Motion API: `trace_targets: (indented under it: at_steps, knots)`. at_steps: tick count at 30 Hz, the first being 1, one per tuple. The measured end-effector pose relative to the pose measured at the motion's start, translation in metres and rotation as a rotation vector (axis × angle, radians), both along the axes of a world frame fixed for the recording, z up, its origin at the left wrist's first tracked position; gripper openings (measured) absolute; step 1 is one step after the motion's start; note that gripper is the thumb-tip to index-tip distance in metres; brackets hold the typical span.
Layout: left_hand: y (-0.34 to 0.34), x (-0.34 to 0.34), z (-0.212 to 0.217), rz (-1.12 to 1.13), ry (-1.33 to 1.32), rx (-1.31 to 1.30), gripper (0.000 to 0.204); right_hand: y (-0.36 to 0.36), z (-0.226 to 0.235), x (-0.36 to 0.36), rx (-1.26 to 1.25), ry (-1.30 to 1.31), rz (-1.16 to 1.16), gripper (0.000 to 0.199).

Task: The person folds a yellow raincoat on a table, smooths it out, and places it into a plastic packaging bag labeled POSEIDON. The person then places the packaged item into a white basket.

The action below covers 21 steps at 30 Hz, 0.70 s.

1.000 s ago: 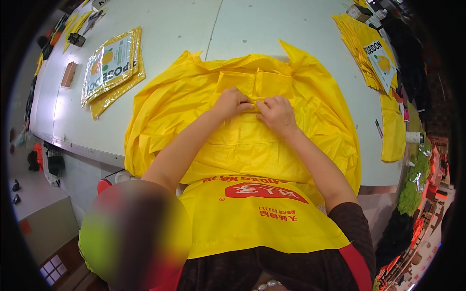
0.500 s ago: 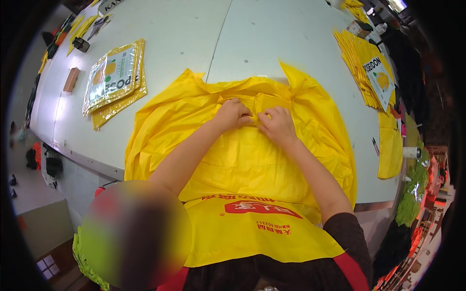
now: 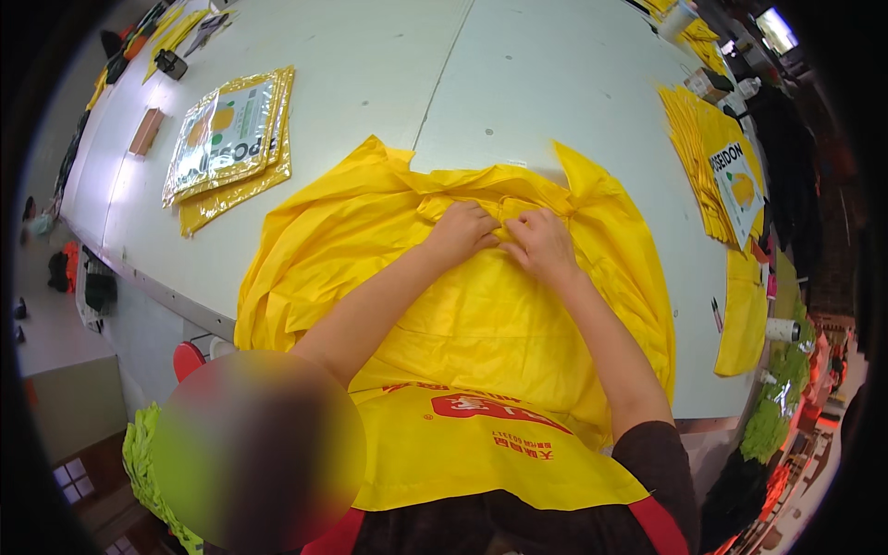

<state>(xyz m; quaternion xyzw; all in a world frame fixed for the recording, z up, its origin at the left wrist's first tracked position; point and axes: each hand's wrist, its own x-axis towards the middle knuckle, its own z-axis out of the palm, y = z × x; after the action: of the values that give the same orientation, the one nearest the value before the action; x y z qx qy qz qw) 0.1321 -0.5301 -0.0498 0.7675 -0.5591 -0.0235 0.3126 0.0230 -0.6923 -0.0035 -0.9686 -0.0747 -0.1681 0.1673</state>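
In the head view, a yellow garment [image 3: 481,314] of thin, shiny cloth lies spread over the near edge of a pale grey table [image 3: 518,83], its near part hanging off the edge toward the person. Both bare forearms come up from the near side and meet at the garment's far middle, by a creased fold that runs left to right.

The left hand [image 3: 462,231] lies knuckles up on the cloth, fingers curled down and pinching the fold. The right hand [image 3: 541,242] sits just beside it, nearly touching, fingers bent and gripping the same fold. Each hand is mostly closed on the garment; how tight the pinch is I cannot tell.

The person wears a yellow apron [image 3: 481,453] with a red patch, over dark clothing with red trim.

On the far left of the table lies a stack of flat yellow packets [image 3: 231,148] in clear wrap. Beyond it, a small brown block [image 3: 146,131] sits near the left edge, and small dark items lie at the far left corner, too small to tell. On the right lies a fanned pile of yellow packets [image 3: 717,166] with a white card on top, well apart from the hands. A loose yellow sheet [image 3: 745,314] hangs at the right edge. A blurred patch covers the near left.
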Motion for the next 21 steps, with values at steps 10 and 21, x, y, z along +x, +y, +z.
trace_targets:
  at_steps: [10, 21]
  knots:
    - [-0.013, -0.012, -0.003, 0.184, -0.341, -0.107, 0.03, -0.035, -0.044, 0.034, 0.427, 0.37, -0.031, 0.014]
    - [-0.023, -0.03, -0.008, 0.431, -0.345, -0.05, 0.028, -0.01, -0.02, 0.128, -0.335, -0.302, 0.297, 0.008]
